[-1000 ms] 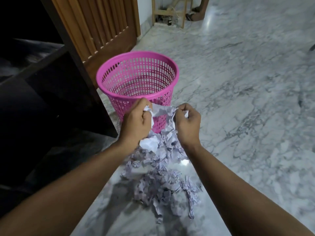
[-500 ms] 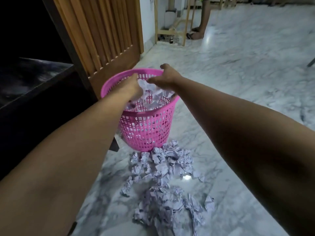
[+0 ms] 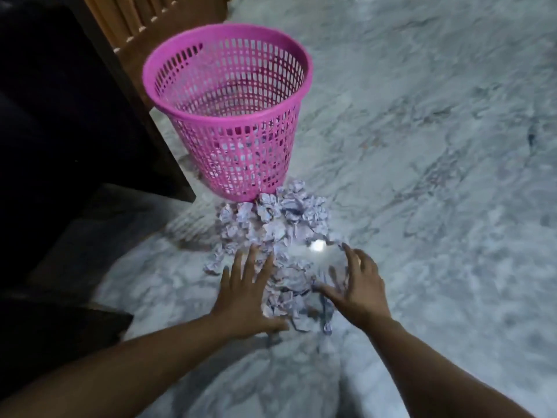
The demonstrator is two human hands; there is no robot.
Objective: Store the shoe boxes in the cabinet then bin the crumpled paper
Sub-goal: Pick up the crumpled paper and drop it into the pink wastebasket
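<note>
A pink mesh bin stands on the marble floor, with some crumpled paper showing through its lower wall. A heap of crumpled white paper lies on the floor just in front of the bin. My left hand hovers with fingers spread over the near left side of the heap. My right hand is spread open on the near right side. Neither hand holds anything. No shoe boxes are visible.
A dark cabinet fills the left side, its inside too dark to read. A slatted wooden door stands behind the bin. Grey-veined marble floor stretches to the right.
Both hands carried paper up over the bin, released it there, and have come back down open to the heap. The view has tilted down.
</note>
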